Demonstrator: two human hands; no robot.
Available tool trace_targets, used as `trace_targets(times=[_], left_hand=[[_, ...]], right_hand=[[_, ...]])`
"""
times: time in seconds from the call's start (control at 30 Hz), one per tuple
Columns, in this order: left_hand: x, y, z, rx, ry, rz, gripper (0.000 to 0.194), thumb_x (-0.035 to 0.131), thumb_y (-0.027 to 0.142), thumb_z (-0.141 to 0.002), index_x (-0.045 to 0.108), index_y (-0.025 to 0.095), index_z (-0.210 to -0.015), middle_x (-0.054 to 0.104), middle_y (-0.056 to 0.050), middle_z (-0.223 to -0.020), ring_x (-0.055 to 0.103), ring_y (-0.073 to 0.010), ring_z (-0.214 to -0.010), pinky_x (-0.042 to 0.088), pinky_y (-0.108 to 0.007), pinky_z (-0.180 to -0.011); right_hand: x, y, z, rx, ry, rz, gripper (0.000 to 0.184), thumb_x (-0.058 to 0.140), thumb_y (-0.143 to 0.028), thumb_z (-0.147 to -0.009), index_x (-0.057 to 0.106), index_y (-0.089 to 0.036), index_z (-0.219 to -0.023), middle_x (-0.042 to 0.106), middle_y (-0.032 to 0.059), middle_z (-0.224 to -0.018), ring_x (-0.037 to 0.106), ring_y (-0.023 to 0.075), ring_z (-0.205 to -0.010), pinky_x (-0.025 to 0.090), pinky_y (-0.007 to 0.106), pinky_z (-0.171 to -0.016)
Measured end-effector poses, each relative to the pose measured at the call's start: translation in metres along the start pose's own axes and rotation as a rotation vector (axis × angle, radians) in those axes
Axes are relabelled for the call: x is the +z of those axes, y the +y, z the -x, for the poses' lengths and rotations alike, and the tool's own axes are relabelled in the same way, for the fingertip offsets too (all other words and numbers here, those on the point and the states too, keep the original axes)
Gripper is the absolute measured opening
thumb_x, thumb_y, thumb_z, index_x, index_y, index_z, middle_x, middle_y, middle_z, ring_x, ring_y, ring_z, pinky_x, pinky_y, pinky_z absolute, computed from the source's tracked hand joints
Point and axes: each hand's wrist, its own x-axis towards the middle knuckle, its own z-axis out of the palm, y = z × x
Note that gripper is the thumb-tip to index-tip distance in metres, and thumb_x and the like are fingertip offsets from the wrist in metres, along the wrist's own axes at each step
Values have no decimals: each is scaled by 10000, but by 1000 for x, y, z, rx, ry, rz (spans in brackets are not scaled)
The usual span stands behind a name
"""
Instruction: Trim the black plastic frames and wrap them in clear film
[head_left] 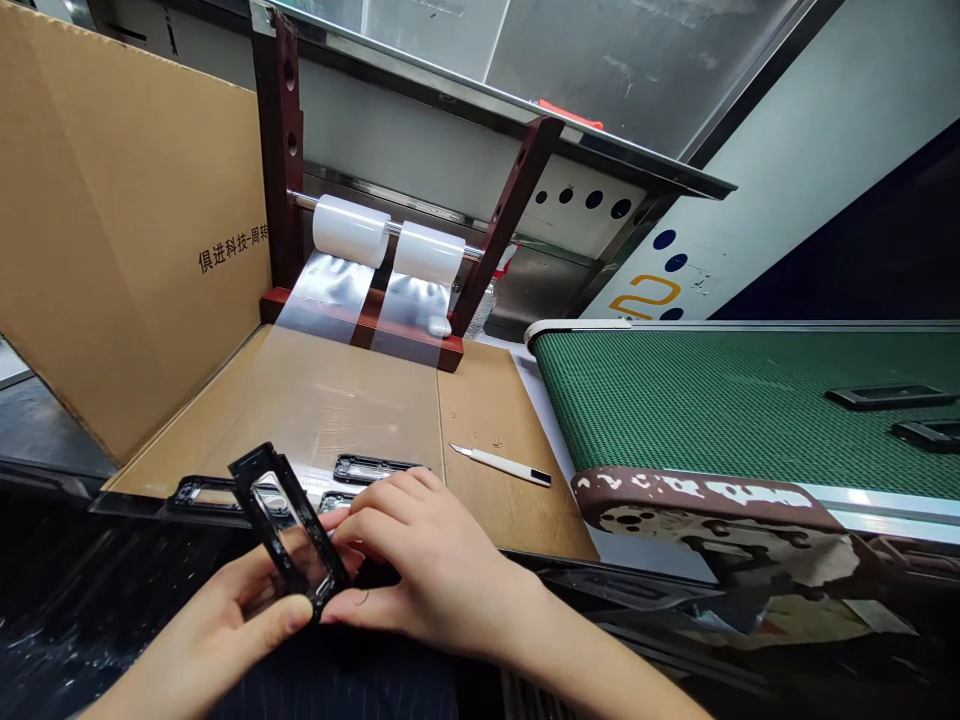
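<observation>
A black rectangular plastic frame point(300, 510) with a long window is tilted up in front of me. My left hand point(240, 620) is closed on its lower end, the thumb pressed against the near corner. On the other side, my right hand point(420, 560) has its thumb and fingers pinched at the frame's lower right edge. Behind them lie similar black frames on the clear film: one at the left point(199, 492), one farther back point(375, 468), and one partly hidden by my right hand point(335, 501). A white craft knife point(501, 464) rests on the cardboard to the right.
Two rolls of clear film point(351, 230) hang on a rod in a dark red stand point(281, 170). Film runs over the cardboard sheet point(480, 400). A cardboard panel point(135, 220) stands at left. At right, a green conveyor belt point(712, 410) carries black parts point(889, 397).
</observation>
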Motion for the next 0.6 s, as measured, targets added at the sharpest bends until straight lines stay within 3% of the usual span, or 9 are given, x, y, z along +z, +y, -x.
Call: trace_targets(times=[0.13, 0.37, 0.6], left_hand=[[-2, -5, 1, -17, -3, -5, 523, 785, 624, -714, 744, 379, -1174, 754, -37, -1226, 681, -333, -1182, 523, -377, -1028], [-6, -9, 1, -21, -15, -15, 546, 747, 633, -755, 712, 376, -1235, 727, -26, -1289, 650, -325, -1233, 506, -373, -1056], [-4, -9, -1, -15, 3, 10, 530, 763, 609, -757, 708, 389, -1236, 740, -20, -1267, 668, -314, -1207, 517, -371, -1045]], right_hand=[[2, 1, 0, -4, 8, 20, 331, 706, -509, -915, 599, -196, -903, 740, 8, -982, 663, 169, -906, 438, 310, -835], [1, 1, 0, 10, -12, 38, 352, 830, -443, -814, 612, -191, -929, 739, 12, -997, 661, 184, -927, 439, 314, -835], [3, 2, 0, 24, -17, 24, 348, 794, -454, -845, 616, -187, -980, 734, 5, -954, 657, 175, -910, 444, 307, -833]])
